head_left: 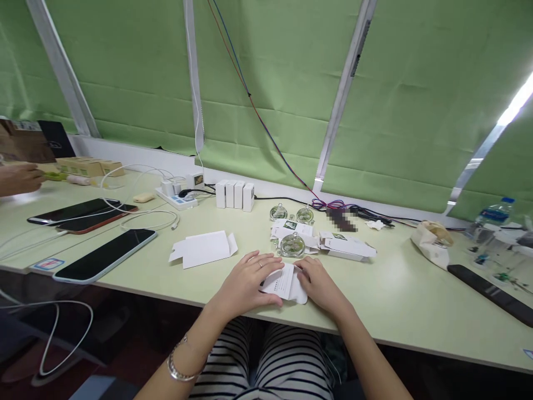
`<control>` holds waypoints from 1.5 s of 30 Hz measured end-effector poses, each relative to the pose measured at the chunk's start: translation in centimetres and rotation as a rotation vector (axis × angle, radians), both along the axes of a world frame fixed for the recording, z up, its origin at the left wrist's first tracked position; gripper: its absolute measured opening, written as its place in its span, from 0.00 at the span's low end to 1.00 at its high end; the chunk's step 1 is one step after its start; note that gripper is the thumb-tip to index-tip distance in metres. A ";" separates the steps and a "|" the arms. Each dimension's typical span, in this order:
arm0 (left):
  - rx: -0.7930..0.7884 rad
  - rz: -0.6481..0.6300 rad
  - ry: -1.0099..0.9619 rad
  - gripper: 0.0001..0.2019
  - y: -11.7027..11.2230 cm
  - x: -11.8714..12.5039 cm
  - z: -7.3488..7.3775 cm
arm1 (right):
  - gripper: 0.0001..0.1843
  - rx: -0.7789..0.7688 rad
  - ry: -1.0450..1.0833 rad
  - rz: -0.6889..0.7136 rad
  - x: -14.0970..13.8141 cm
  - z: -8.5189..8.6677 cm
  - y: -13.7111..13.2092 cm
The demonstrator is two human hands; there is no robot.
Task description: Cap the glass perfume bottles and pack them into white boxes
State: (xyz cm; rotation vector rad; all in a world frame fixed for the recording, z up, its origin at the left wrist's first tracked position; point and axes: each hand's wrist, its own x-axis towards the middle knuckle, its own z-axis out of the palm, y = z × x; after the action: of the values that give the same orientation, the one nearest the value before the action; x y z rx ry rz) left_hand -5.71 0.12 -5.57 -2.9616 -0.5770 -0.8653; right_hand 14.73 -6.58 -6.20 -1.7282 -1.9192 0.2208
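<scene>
A small white cardboard box with fine print and an open flap lies at the table's front edge between my hands. My left hand grips its left side, fingers over the top and thumb along the front. My right hand has its bent fingers on the right flap. Just beyond stands a round see-through glass bottle. Two similar bottles, the left one and the right one, are farther back. Around them lie a white carton with a green picture and another opened carton.
A flattened white carton lies to the left. Several white boxes stand upright near a power strip. Phones, one light blue, and white cables cover the left side. Another person's hand shows far left. A water bottle stands right.
</scene>
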 end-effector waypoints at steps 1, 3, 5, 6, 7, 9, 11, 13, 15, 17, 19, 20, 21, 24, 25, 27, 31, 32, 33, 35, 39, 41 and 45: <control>0.024 -0.002 -0.019 0.31 0.0 0.0 0.0 | 0.14 0.001 -0.002 0.005 0.0 0.0 0.0; 0.065 0.000 -0.044 0.28 0.0 -0.1 0.0 | 0.13 0.002 -0.007 0.015 0.0 0.1 0.0; 0.074 0.009 -0.039 0.27 0.0 -0.1 0.0 | 0.13 0.002 -0.009 0.025 0.0 0.2 0.1; 0.066 0.017 -0.025 0.27 0.0 -0.1 0.1 | 0.13 0.002 -0.008 0.029 0.1 0.2 0.1; 0.054 0.029 -0.006 0.27 0.0 0.0 0.1 | 0.13 0.003 -0.006 0.032 0.1 0.2 0.1; 0.031 0.060 0.035 0.29 -0.1 0.1 0.1 | 0.13 0.003 -0.002 0.038 0.1 0.3 0.0; 0.027 0.089 0.059 0.30 -0.2 0.2 0.0 | 0.13 0.001 0.002 0.042 0.0 0.4 -0.1; 0.040 0.104 0.063 0.29 -0.3 0.4 -0.1 | 0.13 0.002 0.007 0.043 -0.1 0.5 -0.1; 0.063 0.109 0.063 0.27 -0.4 0.7 -0.2 | 0.13 0.010 0.015 0.034 -0.1 0.5 -0.1; 0.084 0.116 0.074 0.21 -0.5 1.1 -0.4 | 0.13 0.021 0.023 0.014 -0.1 0.4 0.0; 0.093 0.124 0.105 0.17 -0.6 1.4 -0.5 | 0.13 0.029 0.034 -0.012 0.0 0.2 0.2; 0.090 0.125 0.125 0.17 -0.6 1.6 -0.6 | 0.13 0.032 0.040 -0.023 0.1 0.1 0.3; 0.086 0.123 0.142 0.17 -0.6 1.7 -0.6 | 0.13 0.035 0.049 -0.032 0.2 0.0 0.3; 0.074 0.121 0.155 0.18 -0.6 1.6 -0.5 | 0.15 0.047 0.084 -0.048 0.2 -0.1 0.3; 0.071 0.130 0.147 0.18 -0.6 1.6 -0.5 | 0.15 0.050 0.096 -0.047 0.2 -0.1 0.3; 0.065 0.153 0.127 0.19 -0.8 1.3 -0.4 | 0.16 0.054 0.115 -0.029 0.1 0.1 0.2; 0.072 0.184 0.101 0.21 -0.9 1.2 -0.3 | 0.17 0.042 0.137 0.043 -0.1 0.3 -0.1; 0.081 0.183 0.103 0.21 -0.9 1.3 -0.4 | 0.17 0.034 0.149 0.053 -0.1 0.4 -0.1; 0.091 0.182 0.112 0.21 -0.8 1.4 -0.4 | 0.18 0.025 0.163 0.059 -0.1 0.4 -0.1; 0.111 0.184 0.152 0.20 -0.7 1.7 -0.4 | 0.18 0.011 0.183 0.059 -0.1 0.4 -0.1; 0.135 0.229 0.219 0.19 -0.9 2.6 0.0 | 0.19 0.024 0.191 0.053 0.0 0.2 0.0; 0.124 0.245 0.215 0.21 -1.1 3.1 0.4 | 0.20 0.032 0.197 0.056 0.1 0.1 0.1; 0.071 0.211 0.198 0.25 -1.1 3.8 1.2 | 0.25 0.005 0.204 0.112 0.8 -0.1 0.1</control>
State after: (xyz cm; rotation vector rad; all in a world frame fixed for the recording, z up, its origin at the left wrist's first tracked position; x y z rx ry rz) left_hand -1.93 -0.97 -4.35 -2.8113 -0.8092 -0.5557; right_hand 15.56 -6.52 -6.29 -1.5324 -1.8654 0.4175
